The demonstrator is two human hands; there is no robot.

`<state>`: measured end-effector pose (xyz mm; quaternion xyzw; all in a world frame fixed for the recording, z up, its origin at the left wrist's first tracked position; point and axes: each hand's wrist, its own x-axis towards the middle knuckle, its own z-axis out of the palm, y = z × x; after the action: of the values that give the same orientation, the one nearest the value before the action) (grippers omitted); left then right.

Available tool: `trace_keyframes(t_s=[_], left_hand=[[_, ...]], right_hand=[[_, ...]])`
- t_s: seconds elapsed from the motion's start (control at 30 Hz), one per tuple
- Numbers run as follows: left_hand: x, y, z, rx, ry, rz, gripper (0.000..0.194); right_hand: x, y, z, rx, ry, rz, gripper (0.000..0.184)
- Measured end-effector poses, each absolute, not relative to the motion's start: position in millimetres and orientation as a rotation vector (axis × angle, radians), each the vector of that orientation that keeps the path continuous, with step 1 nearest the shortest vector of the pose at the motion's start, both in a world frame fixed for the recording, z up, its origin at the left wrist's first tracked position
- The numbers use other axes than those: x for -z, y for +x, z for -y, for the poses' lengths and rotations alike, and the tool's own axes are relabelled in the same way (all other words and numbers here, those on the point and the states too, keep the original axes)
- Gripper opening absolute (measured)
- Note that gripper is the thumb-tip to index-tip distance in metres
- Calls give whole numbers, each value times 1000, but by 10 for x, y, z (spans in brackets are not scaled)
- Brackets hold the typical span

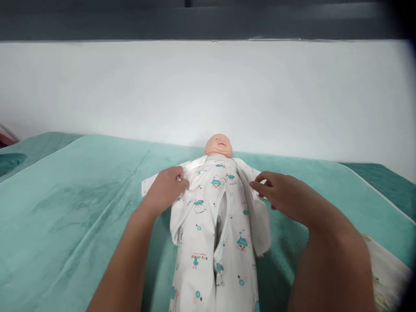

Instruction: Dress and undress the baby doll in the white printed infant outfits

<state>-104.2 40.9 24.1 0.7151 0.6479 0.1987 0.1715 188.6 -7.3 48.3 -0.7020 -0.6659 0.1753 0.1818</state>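
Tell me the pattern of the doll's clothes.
White clothes with teal-roofed houses and small circles, shown best in the head view.

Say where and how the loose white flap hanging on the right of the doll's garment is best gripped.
Probably by the free lower end of the flap, pinched between thumb and fingers of the right hand, coming from the outer right. It is thin cloth hanging loose beside the printed garment, and that outer edge faces the right hand.

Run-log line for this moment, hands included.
doll: face up on green blanket, in white printed garment | left hand: at one sleeve, fingers curled | right hand: at other sleeve, fingers bent
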Motion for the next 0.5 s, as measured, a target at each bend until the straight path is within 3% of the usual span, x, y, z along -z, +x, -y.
trace_keyframes(t_s=[0.13, 0.2, 0.3, 0.4, 0.5], left_hand=[[-231, -1320, -403, 44, 2068, -2106, 7], [-255, -1330, -371, 107, 2053, -2198, 4], [-256, -1164, -362, -294, 2095, -2305, 20], [-113, -951, -443, -837, 2282, -2003, 30], [110, -846, -572, -961, 2357, -1770, 37]], right_hand=[[-465, 1584, -33, -508, -1681, 1924, 28], [-406, 1383, -141, -500, -1524, 1925, 29], [-250, 1189, -309, -525, -1332, 1896, 35], [-112, 1189, -424, -609, -1285, 1787, 41], [-56, 1321, -478, -654, -1385, 1693, 43]])
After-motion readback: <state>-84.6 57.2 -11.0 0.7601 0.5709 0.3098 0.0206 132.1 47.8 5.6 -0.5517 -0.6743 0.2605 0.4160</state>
